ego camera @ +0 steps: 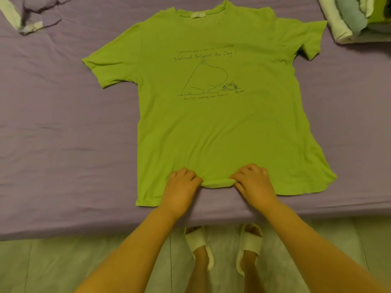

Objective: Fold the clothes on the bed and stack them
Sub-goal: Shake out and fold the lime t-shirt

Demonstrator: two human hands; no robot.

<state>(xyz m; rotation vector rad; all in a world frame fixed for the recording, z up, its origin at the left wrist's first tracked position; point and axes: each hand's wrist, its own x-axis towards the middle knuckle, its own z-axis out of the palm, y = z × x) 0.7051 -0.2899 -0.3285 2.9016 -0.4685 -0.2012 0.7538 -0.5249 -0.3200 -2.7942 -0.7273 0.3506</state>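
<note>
So the lime green t-shirt [211, 127] is laid out flat, front side up, in the middle of the bed [63, 134], collar toward the far edge and hem right at the near edge. Both short sleeves are spread out to the sides. There's a thin line drawing on the chest, some big rounded creature with a small scribbly one next to it, with handwriting-style text above and below. Fabric's mostly smooth, except the hem is bunched up into a little ridge in the middle where it's being grabbed.

Left hand [182, 185] and right hand [254, 182] are both on that hem, near each other, knuckles up. Fingers [249, 169] on both are curled in tight, pinching the bunched edge between thumb and fingers, so not spread at all.

Purple sheet on the bed, a bit wrinkled. A crumpled purple-and-white garment [33, 15] sits at the far left corner, and a folded stack of clothes [355, 17] at the far right corner. White slippers [224, 246] on the feet down on the floor.
</note>
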